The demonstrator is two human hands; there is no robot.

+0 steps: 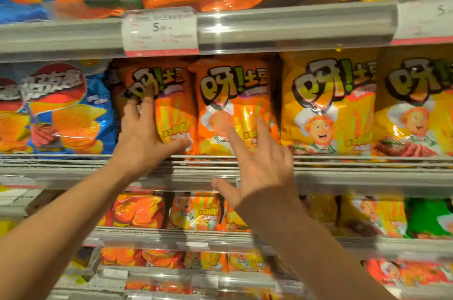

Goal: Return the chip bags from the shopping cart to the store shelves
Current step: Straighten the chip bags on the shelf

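Two glossy orange foil chip bags stood upright side by side on the grey metal store shelf [343,177]; the left hand [144,138] pressed flat, straight fingers [147,103] against the left orange bag [171,113], apparently seating it. The right hand [259,165] hovered open, fingers spread, just before the right orange bag [245,103], probably to steady it.

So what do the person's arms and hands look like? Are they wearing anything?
Both arms are bare as far as the picture shows: no sleeves, no gloves. The left hand and right hand show no rings, and I see no watch or bracelet on either wrist. The picture is a little blurry, so something tiny could be missed.
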